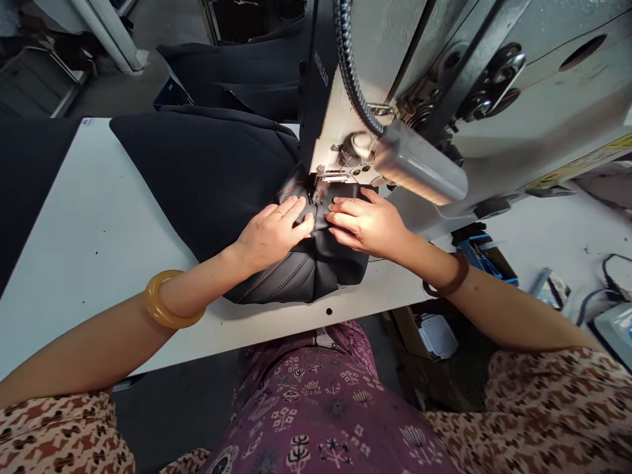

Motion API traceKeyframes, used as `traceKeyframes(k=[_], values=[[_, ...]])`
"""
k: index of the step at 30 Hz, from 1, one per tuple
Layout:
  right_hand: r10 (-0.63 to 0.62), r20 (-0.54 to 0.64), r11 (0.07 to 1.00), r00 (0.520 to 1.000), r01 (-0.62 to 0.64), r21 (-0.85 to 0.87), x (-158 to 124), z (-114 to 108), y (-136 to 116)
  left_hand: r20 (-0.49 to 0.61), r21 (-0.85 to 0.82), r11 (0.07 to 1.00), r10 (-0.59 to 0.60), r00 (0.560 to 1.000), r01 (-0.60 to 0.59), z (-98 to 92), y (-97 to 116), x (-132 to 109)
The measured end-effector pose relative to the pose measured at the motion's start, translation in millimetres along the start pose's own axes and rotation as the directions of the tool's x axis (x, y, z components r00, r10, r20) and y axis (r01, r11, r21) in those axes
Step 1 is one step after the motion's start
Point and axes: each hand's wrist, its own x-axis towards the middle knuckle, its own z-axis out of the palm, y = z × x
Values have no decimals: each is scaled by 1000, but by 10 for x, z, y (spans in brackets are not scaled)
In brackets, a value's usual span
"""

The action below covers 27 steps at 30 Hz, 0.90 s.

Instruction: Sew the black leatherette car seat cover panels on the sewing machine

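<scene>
A black leather-like cover [291, 276] with orange stitching lies bunched on the white table [99, 230] under the sewing machine head [444, 85]. My left hand [274, 232] rests flat on the cover, fingers stretched toward the presser foot [320, 184]. My right hand [368, 222] lies flat beside it, fingertips pressing the fabric just right of the needle. Both hands hold the material down at the seam. A yellow bangle sits on my left wrist, a brown one on my right.
More black fabric [197, 164] spreads across the table behind my left hand and over its far edge. A black ribbed cable [350, 66] hangs across the machine. Boxes and small items [474, 257] sit low to the right of the table.
</scene>
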Motion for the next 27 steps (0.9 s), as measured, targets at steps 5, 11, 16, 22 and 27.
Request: traceKeyframes(k=[5,11,16,22,27], values=[[44,-122,996,992,-33,88,-100,-34,-103,28,-29,996,-79,997,79,84,50,-32],[342,93,664,935,-310,680,-867,462,-816,35,-89,990,-103,994,106,72,68,-61],[628,612,-301,480,-575,760,-1007,841,-931,37,-102,991,-81,996,84,7,38,0],[468,806,-612,363,-525,591,-915,748,-874,6,-211,970,-121,993,119,14,81,12],[434,696,-502,572,-487,714,-842,776,-973,-28,-256,955,-159,987,147,30,79,63]])
